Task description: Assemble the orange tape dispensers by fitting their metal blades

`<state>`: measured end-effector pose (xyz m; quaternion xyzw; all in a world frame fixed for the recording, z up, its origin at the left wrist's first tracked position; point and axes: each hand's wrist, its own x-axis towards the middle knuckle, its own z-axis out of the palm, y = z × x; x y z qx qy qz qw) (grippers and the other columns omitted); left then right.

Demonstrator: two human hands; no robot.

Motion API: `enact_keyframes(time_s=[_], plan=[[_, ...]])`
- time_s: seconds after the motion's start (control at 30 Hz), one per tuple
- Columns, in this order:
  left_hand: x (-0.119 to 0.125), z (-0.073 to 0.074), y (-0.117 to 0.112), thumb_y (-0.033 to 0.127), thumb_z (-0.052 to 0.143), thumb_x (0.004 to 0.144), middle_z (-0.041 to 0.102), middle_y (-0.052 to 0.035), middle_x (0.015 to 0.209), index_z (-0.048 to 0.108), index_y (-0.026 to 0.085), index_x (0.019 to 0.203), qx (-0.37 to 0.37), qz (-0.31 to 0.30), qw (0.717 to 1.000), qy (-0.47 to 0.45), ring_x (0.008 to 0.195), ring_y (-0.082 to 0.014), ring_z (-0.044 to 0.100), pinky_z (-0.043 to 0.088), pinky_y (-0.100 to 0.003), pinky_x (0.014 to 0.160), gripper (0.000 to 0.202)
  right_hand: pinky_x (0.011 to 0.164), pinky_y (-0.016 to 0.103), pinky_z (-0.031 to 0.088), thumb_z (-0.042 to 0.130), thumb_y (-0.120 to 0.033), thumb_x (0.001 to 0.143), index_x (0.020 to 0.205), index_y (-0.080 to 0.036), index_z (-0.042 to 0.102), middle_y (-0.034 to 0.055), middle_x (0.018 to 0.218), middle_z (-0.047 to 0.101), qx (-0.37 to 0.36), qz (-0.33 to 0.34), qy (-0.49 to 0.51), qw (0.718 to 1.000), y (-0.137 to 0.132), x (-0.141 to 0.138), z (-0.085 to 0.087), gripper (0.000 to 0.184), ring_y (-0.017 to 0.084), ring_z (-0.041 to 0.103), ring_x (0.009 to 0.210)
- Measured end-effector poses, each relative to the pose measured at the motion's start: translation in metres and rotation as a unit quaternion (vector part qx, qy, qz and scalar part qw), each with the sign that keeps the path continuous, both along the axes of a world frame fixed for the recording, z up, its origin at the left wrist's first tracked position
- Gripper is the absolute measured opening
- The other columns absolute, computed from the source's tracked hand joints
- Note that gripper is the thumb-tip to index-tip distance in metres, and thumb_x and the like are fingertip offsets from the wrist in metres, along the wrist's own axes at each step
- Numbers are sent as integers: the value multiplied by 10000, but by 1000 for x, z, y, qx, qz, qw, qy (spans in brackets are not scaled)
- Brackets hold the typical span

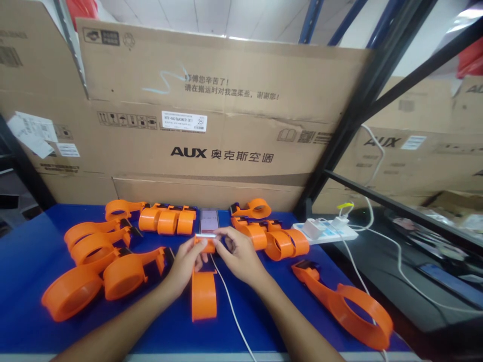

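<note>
Tape dispenser (204, 296), orange plastic, sits between the person's 2 hands at the middle of the view, its head end up in the fingers and its ring below, toward the person. The left hand (185, 264) is closed on the head from the left, thumb pressed to its front and other fingers curled behind and under it. The right hand (237, 254) has its thumb and forefinger nearly together at the head's right edge, by the pale strip (206, 236) along the top; its remaining fingers are loosely bent. Whether the ring touches the blue table (169, 327) below, I cannot tell.

Just beyond the hands lies a phone (210, 219) with its screen lit. A white cable (233, 306) runs from near the fingers down to the front edge. To the left lie 8 more orange dispensers (126, 276), 3 of them side by side near the phone. Others stand close together on the right, behind the right hand, and 1 large dispenser (354, 314) lies apart at the right front.

A white power strip (328, 230) with plugs in it rests at the table's right edge. Behind everything stands a big cardboard box (226, 130) printed "AUX", with black metal posts (381, 85) at either side.
</note>
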<state>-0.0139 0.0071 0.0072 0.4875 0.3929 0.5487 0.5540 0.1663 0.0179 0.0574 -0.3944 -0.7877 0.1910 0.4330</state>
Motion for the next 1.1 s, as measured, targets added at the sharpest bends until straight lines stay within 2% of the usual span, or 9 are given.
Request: enact_keyframes(time_s=[0.2,0.43,0.73,0.97,1.1], plan=[[1,0,-3,516,623,911,600,11,645,633,159,884,26,-24,999,9,407,-58,397,266,-205,404,358,557,255,412,605,-361,977,1028,-215,692,21,824,652,-31,17,27,999,3,-1,-6,178,146,531,645],[2,3,-3,534,650,884,582,14,644,645,161,894,25,-21,999,9,422,-59,376,251,-210,406,374,570,255,428,607,-369,974,977,-214,695,18,828,628,-38,9,43,998,4,-2,-7,179,144,514,641],[3,8,-3,515,661,886,597,0,690,627,162,839,27,-5,1000,1,466,-63,402,267,-216,443,358,680,300,504,621,-395,958,961,-211,701,47,889,674,-57,3,84,995,4,2,-2,200,183,598,734],[0,12,-5,531,713,842,619,-3,700,613,161,808,2,23,999,-38,448,-52,412,262,-211,437,385,612,286,479,697,-446,886,892,-196,684,26,755,649,-103,-5,171,980,5,5,0,250,177,577,669],[-8,18,-7,549,725,817,609,5,656,589,160,744,-26,45,993,-102,419,-51,409,271,-206,425,419,560,262,434,637,-405,912,862,-208,622,1,708,602,-76,-46,231,969,7,11,4,204,147,526,598]])
